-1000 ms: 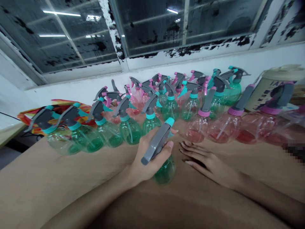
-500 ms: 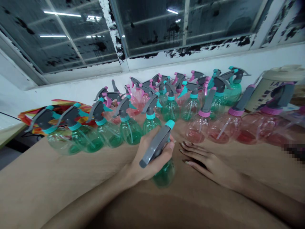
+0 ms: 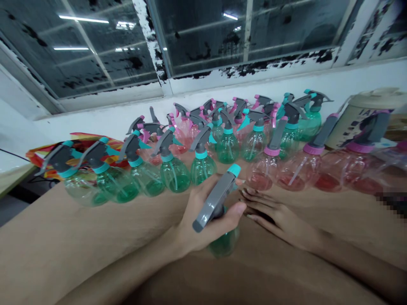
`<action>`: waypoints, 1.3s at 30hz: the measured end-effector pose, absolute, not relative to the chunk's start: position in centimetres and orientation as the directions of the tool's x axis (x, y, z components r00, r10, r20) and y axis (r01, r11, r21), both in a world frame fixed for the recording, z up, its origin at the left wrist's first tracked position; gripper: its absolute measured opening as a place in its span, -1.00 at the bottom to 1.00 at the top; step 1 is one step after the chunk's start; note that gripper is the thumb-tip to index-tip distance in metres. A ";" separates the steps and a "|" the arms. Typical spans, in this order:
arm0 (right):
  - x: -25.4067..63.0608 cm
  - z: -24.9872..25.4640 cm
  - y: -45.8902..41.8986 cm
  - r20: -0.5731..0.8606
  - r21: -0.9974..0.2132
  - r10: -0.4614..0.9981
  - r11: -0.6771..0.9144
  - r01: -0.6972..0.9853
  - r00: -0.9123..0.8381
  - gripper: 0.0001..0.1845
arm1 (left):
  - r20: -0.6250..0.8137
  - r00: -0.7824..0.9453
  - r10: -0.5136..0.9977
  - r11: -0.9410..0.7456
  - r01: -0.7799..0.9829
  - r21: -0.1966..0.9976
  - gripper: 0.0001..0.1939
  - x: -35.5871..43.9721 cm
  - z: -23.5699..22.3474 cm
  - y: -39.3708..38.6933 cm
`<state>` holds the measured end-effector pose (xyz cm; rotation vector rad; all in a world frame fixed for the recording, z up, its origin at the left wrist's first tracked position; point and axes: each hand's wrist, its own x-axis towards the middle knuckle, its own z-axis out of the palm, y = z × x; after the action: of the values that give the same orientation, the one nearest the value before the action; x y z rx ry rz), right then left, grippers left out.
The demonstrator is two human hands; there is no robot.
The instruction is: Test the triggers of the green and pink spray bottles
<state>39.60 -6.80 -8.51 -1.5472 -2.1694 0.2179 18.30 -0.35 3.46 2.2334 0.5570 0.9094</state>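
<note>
My left hand [image 3: 203,220] is wrapped round the neck of a green spray bottle [image 3: 224,243] with a grey trigger head and teal nozzle [image 3: 216,198]. The bottle stands on the brown table [image 3: 79,237] close to me, tilted slightly. My right hand [image 3: 273,216] lies flat on the table just right of the bottle, fingers stretched out toward it, holding nothing.
Behind stand several rows of spray bottles: green ones with teal collars [image 3: 173,171] on the left and middle, pink ones [image 3: 273,169] on the right. A cream jar [image 3: 365,114] is at far right, a red and yellow bag [image 3: 44,154] at far left. A white wall and dark windows lie beyond.
My left hand has shifted the green bottle a little to the right, nearer my right hand's fingertips. The right hand has stayed flat in place.
</note>
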 end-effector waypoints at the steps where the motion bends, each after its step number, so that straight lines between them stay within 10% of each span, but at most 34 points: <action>1: 39.6 -8.5 -6.8 0.273 -0.379 0.925 0.355 0.854 -0.263 -0.52 | 0.436 0.665 0.606 -0.689 0.165 0.706 -0.70 18.3 3.4 -0.4; 13: 38.0 -6.6 -8.1 0.420 -0.432 0.889 0.371 0.822 -0.180 -0.65 | 0.393 0.661 0.639 -0.654 0.198 0.730 -0.63 18.4 2.9 -0.5; 21: 31.4 -2.5 -9.5 0.465 -0.486 0.884 0.221 0.845 0.037 -0.24 | 0.445 0.655 0.610 -0.640 0.076 0.765 -0.49 18.8 2.2 -0.2; 30: 30.9 -1.7 -8.1 0.540 -0.312 0.838 0.118 0.943 0.074 -0.55 | 0.371 0.742 0.558 -0.676 0.149 0.721 -0.22 16.2 1.0 0.5; 39: 33.6 0.2 -4.3 0.384 -0.086 0.883 -0.256 0.963 0.269 -0.33 | 0.334 0.839 0.429 -0.895 0.345 0.284 -0.49 12.1 -4.4 -0.3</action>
<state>33.58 -4.27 0.22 -2.2423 -1.6933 -0.3730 12.10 -0.29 -4.40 2.8061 0.5975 0.5826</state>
